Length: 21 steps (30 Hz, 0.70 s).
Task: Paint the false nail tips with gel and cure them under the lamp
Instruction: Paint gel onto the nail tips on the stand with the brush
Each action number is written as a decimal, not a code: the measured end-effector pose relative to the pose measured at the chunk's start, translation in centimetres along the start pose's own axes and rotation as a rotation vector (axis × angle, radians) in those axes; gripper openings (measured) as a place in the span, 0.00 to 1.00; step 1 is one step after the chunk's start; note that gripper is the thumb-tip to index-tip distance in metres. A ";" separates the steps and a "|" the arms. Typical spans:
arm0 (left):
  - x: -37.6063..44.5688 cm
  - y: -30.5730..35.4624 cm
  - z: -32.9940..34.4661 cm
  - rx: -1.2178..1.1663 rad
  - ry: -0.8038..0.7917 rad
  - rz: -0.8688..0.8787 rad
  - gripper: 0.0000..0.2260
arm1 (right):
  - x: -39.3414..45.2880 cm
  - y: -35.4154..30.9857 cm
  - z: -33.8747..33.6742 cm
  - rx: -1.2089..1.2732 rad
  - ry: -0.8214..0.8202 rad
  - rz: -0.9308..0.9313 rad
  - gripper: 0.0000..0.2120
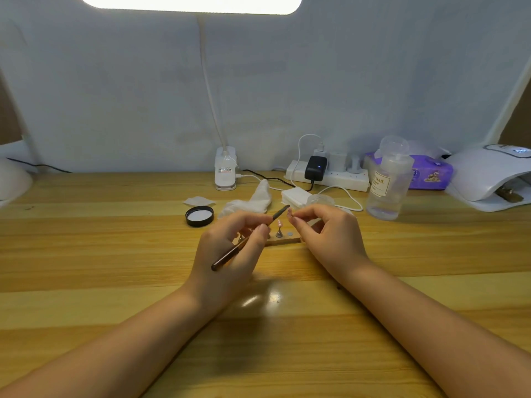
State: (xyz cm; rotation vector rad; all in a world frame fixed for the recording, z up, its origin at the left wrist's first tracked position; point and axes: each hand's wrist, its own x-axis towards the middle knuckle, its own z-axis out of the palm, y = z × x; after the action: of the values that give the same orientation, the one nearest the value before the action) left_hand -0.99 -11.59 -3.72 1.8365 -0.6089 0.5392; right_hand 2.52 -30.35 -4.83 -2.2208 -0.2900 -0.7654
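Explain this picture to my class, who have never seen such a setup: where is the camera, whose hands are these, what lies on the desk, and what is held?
The one picture comes from a camera worn on a person's head, looking down at their own hands. The left hand holds a thin brush. The right hand pinches a small false nail tip at the brush's end. Between them a wooden stand carries another tip. On the wooden desk lie a black jar lid, wipes, a clear bottle, a power strip and, far right, the white curing lamp.
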 end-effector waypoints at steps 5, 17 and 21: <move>-0.1 -0.2 -0.2 0.003 -0.009 -0.017 0.14 | 0.0 0.0 0.0 0.026 0.008 0.018 0.04; 0.0 -0.1 -0.2 0.009 -0.023 -0.030 0.14 | 0.0 0.0 0.1 0.043 -0.004 0.033 0.04; 0.0 -0.1 -0.2 -0.010 0.064 -0.049 0.12 | 0.0 0.2 0.1 0.067 -0.002 0.052 0.02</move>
State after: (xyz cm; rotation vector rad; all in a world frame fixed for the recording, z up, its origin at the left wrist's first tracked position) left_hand -0.92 -11.40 -3.78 1.8126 -0.5211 0.5590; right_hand 2.61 -30.40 -5.00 -2.1582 -0.2547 -0.7153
